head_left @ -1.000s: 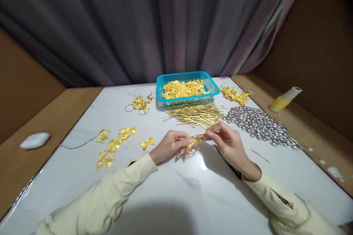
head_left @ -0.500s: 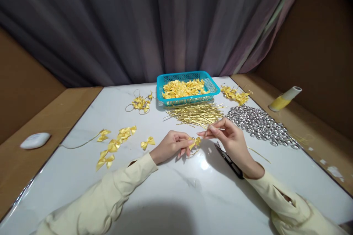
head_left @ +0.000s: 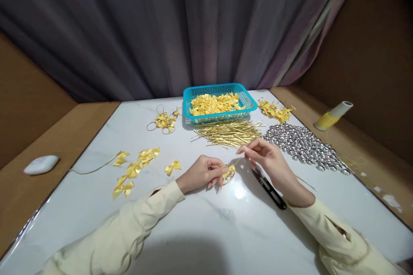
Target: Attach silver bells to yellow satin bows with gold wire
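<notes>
My left hand (head_left: 203, 172) is closed in a pinch on a small yellow ribbon bow (head_left: 229, 171) just above the white table (head_left: 206, 223). My right hand (head_left: 267, 159) is up and to the right of it, its fingertips pinching a thin gold wire (head_left: 237, 162) that runs down to the bow. Black thread snips (head_left: 268, 188) lie on the table under my right wrist. A heap of gold wires (head_left: 230, 132) lies beyond my hands, in front of a blue basket (head_left: 219, 90) filled with yellow bows.
Silver bells (head_left: 303, 146) are heaped at the right. Loose yellow bows (head_left: 135, 167) lie at the left, and finished bows with loops (head_left: 165, 121) at the back left and back right (head_left: 275, 111). A white device (head_left: 41, 164) and a yellow-white bottle (head_left: 332, 117) rest on the wooden ledges.
My right hand has drawn up and away to the right from the bow, pulling the gold wire out. The black snips under it have come into view. My left hand stays put.
</notes>
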